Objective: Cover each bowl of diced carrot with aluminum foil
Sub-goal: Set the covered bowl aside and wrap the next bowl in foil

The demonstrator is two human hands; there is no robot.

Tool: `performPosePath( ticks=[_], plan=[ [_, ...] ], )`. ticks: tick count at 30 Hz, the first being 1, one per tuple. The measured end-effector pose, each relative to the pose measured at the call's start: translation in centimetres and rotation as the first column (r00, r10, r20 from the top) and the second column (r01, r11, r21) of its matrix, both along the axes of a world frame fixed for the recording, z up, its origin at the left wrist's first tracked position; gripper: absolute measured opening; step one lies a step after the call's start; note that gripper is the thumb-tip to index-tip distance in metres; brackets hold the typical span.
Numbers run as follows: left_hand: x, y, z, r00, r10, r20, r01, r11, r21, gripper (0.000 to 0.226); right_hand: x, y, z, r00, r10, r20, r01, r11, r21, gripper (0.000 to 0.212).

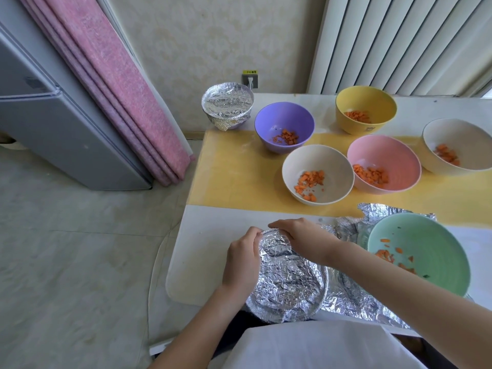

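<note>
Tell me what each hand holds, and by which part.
Both grip the foil-covered bowl at its far rim: the left hand on the rim's left side, the right hand curled over the far edge.

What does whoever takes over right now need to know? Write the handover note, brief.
Left hand and right hand: both pinch the foil cover of the near bowl at its far rim.
Done: far-left bowl is covered; the near one nearly.
Left: purple bowl, yellow bowl, middle cream bowl, pink bowl, right cream bowl and green bowl, all open with carrot. The green one sits on the spare foil sheet.
</note>
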State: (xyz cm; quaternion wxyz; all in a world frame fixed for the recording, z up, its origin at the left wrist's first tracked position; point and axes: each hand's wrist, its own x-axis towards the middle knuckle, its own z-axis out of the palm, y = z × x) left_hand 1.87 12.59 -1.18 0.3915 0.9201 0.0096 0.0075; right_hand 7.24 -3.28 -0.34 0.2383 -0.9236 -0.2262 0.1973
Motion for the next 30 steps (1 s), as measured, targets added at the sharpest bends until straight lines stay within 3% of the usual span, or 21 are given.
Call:
performPosePath(
  ticks=[6, 13, 19, 30],
  plan=[
    [-0.5, 0.1, 0.0, 1.000, -0.017, 0.001, 0.017, 1.000, 0.017, 0.016, 0.2, 0.1, -0.6, 0.998, 0.067, 0.001, -0.067, 0.994, -0.083, 0.062],
    [-0.5, 0.0, -0.2, 1.000, -0.008, -0.011, 0.008, 1.000, 0.010, 0.017, 0.4, 0.8, -1.2, 0.997, 0.067, 0.024, -0.067, 0.998, 0.000, 0.045],
    [-0.7, -0.2, -0.8, 0.998, 0.039, -0.040, -0.042, 0.996, -0.082, 0.011, 0.4, 0.9, -1.0, 0.996, 0.092, 0.009, -0.091, 0.994, -0.063, 0.051],
    [-1.0, -0.3, -0.8, 0.995, 0.056, -0.084, -0.056, 0.998, 0.004, 0.016, 0.5, 2.3, 1.0, 0.986, 0.166, -0.030, -0.169, 0.973, -0.158, 0.037]
  ],
)
